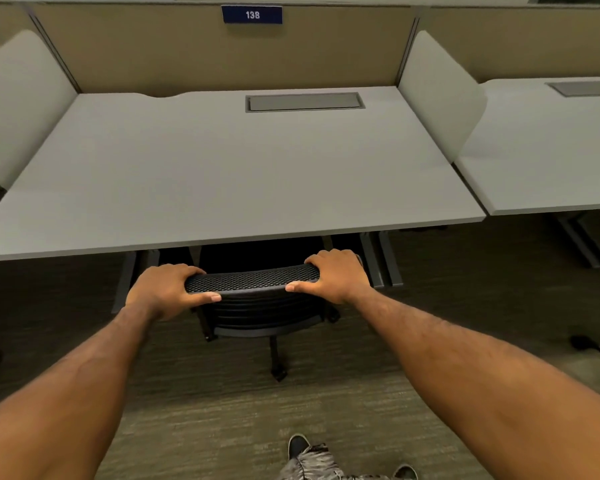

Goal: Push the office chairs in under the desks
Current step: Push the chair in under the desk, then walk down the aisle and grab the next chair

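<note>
A black office chair (257, 310) with a mesh back stands in front of me, its seat hidden beneath the grey desk (222, 168). The top of the backrest sits just outside the desk's front edge. My left hand (165, 291) grips the left end of the backrest top, thumb toward me. My right hand (336, 275) grips the right end the same way. One caster and the chair's column show on the carpet below the backrest.
White side panels (433, 88) and a tan back panel with a blue "138" sign (252, 14) enclose the desk. A neighbouring desk (551, 150) lies to the right. Grey desk legs (381, 261) flank the chair. My shoes (297, 446) stand on the carpet.
</note>
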Demonstrator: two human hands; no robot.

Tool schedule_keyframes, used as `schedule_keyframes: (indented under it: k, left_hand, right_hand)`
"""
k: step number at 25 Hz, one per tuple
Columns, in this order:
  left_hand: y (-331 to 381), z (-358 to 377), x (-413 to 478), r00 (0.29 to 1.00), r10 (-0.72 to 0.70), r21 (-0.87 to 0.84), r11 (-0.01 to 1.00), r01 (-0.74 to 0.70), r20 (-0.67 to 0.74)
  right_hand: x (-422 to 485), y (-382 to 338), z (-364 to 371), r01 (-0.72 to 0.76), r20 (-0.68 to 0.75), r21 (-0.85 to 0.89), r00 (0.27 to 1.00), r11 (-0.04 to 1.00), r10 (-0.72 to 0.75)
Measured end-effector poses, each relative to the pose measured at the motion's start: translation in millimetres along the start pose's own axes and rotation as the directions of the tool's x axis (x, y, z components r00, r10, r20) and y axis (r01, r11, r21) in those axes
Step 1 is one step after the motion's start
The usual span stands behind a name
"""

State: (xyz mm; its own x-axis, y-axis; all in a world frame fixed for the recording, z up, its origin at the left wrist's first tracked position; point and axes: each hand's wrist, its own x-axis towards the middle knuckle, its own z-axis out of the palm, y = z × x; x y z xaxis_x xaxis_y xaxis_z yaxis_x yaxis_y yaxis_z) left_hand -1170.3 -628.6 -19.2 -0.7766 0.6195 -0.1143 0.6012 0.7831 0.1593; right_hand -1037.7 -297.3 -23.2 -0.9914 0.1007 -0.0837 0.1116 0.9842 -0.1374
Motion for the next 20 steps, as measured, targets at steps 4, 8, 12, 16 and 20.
schedule_keyframes:
  k: [4, 8, 12, 16, 20]
  left_hand:
    - [3, 12, -12, 0.997, 0.061, 0.054, 0.997, -0.058, -0.055]
    - [46, 54, -43, 0.938, -0.125, -0.039, 0.992, 0.119, -0.325]
    - [124, 90, -57, 0.89, -0.169, -0.131, 0.984, 0.125, -0.424]
    - [192, 124, -51, 0.924, 0.112, -0.042, 0.99, -0.137, -0.367]
    - [272, 150, -36, 0.933, 0.332, 0.016, 0.943, -0.333, -0.141]
  right_hand:
    - [-15, -2, 2, -0.012, -0.023, 0.063, 1.0, 0.998, 0.013]
    - [-49, 4, 14, 0.015, -0.097, 0.111, 0.995, 0.994, -0.005]
    - [-90, 20, 32, 0.042, -0.143, 0.109, 0.989, 0.993, -0.026]
    - [-150, 59, 52, -0.074, -0.032, 0.122, 0.996, 0.99, 0.078]
    - [-241, 115, 77, -0.308, 0.089, 0.133, 0.95, 0.942, 0.298]
